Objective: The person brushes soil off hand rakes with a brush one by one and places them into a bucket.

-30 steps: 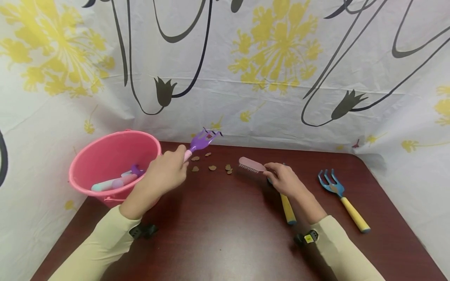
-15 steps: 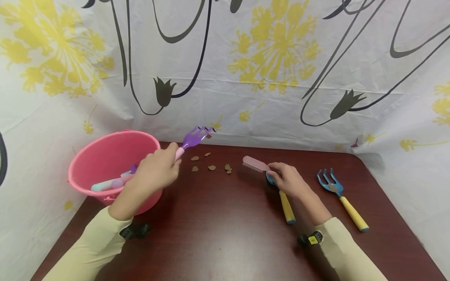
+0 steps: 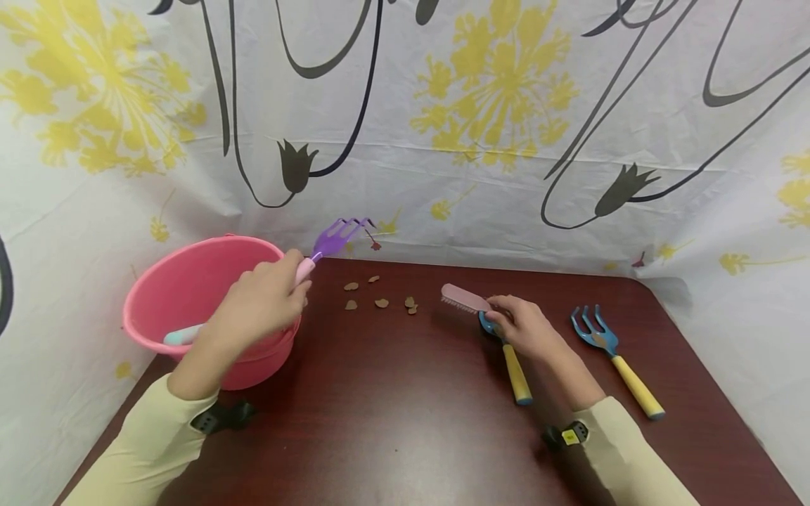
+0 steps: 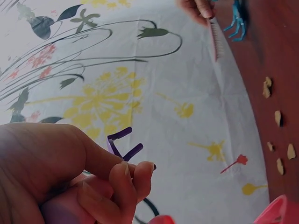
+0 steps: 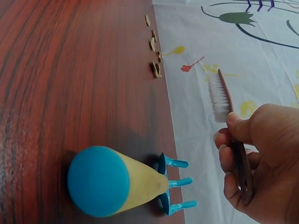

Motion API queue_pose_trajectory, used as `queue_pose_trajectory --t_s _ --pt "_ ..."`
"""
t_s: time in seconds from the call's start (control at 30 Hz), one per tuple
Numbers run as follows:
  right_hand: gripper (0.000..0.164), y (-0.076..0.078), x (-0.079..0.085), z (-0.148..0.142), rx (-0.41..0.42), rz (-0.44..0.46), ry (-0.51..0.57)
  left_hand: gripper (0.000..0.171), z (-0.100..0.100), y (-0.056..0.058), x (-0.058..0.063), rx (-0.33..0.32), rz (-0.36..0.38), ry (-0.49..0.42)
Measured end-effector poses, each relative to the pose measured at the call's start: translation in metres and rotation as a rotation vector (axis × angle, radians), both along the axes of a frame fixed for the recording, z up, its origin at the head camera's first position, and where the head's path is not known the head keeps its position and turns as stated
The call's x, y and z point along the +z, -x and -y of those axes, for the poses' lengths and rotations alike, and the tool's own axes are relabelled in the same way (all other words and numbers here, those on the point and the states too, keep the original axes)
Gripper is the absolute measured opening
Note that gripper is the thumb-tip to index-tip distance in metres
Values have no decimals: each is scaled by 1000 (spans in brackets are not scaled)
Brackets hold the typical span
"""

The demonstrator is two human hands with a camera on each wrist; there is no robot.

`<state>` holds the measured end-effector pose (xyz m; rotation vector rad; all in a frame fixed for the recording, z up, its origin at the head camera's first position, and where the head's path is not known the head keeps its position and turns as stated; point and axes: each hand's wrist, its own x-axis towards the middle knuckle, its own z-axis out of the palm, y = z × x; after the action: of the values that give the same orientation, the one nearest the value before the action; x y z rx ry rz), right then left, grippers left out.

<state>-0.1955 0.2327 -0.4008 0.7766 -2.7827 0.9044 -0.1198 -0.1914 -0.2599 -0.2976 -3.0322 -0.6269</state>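
Note:
My left hand (image 3: 256, 302) grips the pink handle of a small purple garden fork (image 3: 332, 240), its tines raised toward the back cloth. The hand is over the right side of a pink bucket (image 3: 268, 367), partly hiding the opening. A turquoise handle (image 3: 183, 335) shows inside. In the left wrist view, curled fingers hide most of the fork. My right hand (image 3: 530, 329) holds a pink brush (image 3: 465, 298) by its handle. White bristles (image 5: 218, 100) show in the right wrist view. Under that hand lies a blue tool with a yellow handle (image 3: 517, 372), its head partly covered.
Several brown flat pieces (image 3: 381, 303) lie scattered near the table's back edge. A blue garden fork with a yellow handle (image 3: 638, 388) rests at the right. A floral cloth (image 3: 392, 169) hangs behind the dark wooden table (image 3: 380, 407).
My left hand has moved left with the purple fork, coming over the bucket and hiding more of its contents. The right hand has shifted slightly right with the brush.

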Motion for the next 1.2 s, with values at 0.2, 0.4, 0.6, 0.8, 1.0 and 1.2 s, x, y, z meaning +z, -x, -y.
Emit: queue_pose_trajectory --t_s 0.2,0.4,0.6,0.8,1.0,1.2 --pt "27 -2 0 -5 -5 15 5 22 15 -1 7 23 0 -6" --pt "29 -4 0 -8 -10 11 1 19 27 -1 10 33 9 -14" --pt "28 -5 1 -11 -25 17 -7 26 39 -2 18 41 51 -18" --pt "29 -6 1 -14 -28 19 -8 35 52 -2 24 60 59 -3" --pt "29 -6 0 -17 -47 26 -12 29 64 -1 28 49 34 -4" --pt "30 -5 0 -22 -56 27 -15 27 75 -1 36 41 56 -1"
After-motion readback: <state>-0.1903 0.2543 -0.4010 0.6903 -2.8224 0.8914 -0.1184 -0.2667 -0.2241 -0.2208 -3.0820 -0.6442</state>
